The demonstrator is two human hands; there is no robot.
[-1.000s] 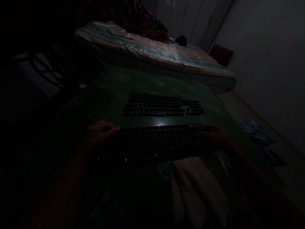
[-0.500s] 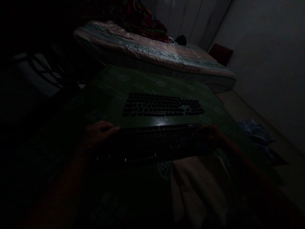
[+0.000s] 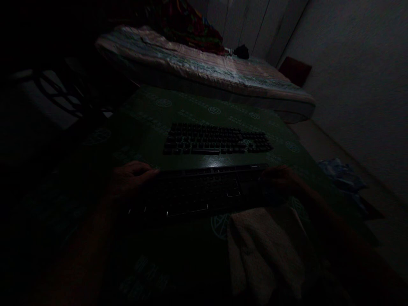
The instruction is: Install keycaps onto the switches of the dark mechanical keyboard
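The scene is very dark. A black keyboard base (image 3: 191, 191) lies across the green tabletop in front of me, with bare key slots showing. My left hand (image 3: 132, 176) grips its left end, the thumb along the far edge. At the right end is my right hand (image 3: 279, 178), fingers closed and bent over the number-pad side. Something dark and bluish shows under those fingers, too dim to name. Beyond the base, loose black keycaps (image 3: 216, 139) are laid out in rows in a keyboard's shape, including a long spacebar (image 3: 205, 151).
A light brown cloth (image 3: 261, 250) lies near me at the right, below the base. The green table (image 3: 188, 111) has printed round logos. Behind it stands a bed (image 3: 204, 70) with a patterned sheet. A bluish bundle (image 3: 341, 172) is on the floor at the right.
The right hand has shifted very slightly at the right end of the base. The left hand, base and keycaps keep their places; the view has tilted a little.
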